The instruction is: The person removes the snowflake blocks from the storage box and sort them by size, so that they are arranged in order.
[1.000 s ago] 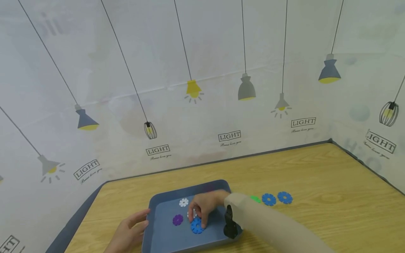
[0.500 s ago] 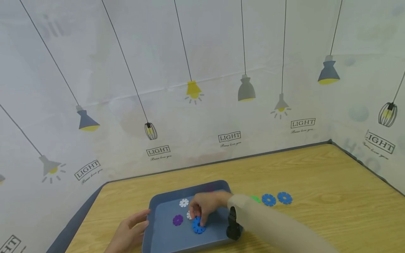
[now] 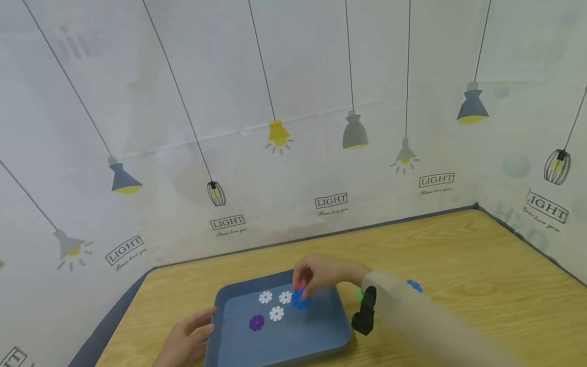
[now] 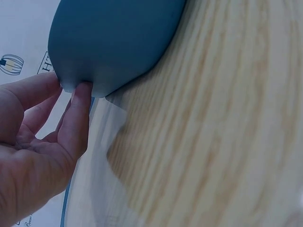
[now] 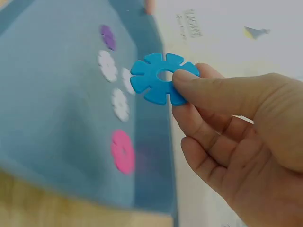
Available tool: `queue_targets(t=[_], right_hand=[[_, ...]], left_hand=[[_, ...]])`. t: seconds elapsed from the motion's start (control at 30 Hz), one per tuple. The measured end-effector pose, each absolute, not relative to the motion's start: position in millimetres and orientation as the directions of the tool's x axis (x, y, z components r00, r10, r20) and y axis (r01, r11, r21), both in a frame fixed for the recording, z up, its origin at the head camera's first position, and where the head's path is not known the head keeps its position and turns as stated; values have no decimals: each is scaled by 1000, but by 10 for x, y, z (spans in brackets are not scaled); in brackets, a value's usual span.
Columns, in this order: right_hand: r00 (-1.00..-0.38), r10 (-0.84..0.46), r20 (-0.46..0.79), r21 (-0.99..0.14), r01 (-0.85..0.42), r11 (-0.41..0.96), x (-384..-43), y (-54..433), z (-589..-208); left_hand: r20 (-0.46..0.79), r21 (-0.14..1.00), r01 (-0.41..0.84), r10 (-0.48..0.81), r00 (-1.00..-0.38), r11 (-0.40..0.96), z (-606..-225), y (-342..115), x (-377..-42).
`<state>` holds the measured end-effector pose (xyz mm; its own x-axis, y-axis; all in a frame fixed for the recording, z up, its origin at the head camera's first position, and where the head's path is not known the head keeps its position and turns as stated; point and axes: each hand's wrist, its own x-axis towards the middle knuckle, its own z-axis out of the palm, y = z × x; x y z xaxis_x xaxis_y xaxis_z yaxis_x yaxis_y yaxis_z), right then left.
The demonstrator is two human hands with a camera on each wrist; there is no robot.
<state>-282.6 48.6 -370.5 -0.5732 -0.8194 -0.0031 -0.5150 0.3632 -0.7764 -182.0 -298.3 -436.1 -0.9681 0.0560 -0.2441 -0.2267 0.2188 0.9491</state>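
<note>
Between thumb and fingers my right hand (image 3: 323, 272) pinches a blue flower-shaped plastic disc (image 5: 147, 86) with a slotted rim and a round hole. It is held above the right half of a blue tray (image 3: 243, 351). Inside the tray lie several other discs: a purple disc (image 3: 257, 322), white discs (image 3: 276, 313) and a pink disc (image 5: 124, 152), mostly hidden by the right hand in the head view. At the tray's left side, my left hand (image 3: 185, 336) touches the outer wall with its fingertips and thumb.
On the wooden table (image 3: 458, 316), right of the tray, a green disc (image 3: 359, 294) and a blue disc (image 3: 415, 286) show partly behind the right sleeve (image 3: 412, 311). A wall sheet (image 3: 293, 219) printed with lamps borders the table.
My right hand has lifted the blue disc off the tray and carried it up and to the right. More white discs now show. The left hand stays at the tray's side.
</note>
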Motion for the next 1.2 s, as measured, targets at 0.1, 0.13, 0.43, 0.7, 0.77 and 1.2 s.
queue_targets(t=[0.1,0.13,0.43,0.7,0.77,1.2], right_hand=[[-600,-800,10,-789,-497,363,-2842,730,-3626],[-612,-791,13,-792,-489,365,-2849,822,-3610],[-725,-686,56,-817,-428,386,-2910,1736,-3663],[-778,-623,81,-821,-406,401,-2915,2420,-3911],[-792,-606,74,-820,-394,416,-2920,2559,-3977],[-850,-525,31,-795,-339,502,-2847,3135,-4217]], left_hand=[[-249,947,-234,44,-967,220,-4361,-2982,-1820],[-250,947,-235,44,-967,219,-4360,-2980,-1820],[-232,953,-218,43,-972,209,-4352,-2963,-1813],[-242,950,-226,53,-969,215,-4347,-2963,-1804],[-246,951,-231,53,-968,208,-4348,-2963,-1803],[-249,951,-230,69,-966,205,-4371,-2992,-1813]])
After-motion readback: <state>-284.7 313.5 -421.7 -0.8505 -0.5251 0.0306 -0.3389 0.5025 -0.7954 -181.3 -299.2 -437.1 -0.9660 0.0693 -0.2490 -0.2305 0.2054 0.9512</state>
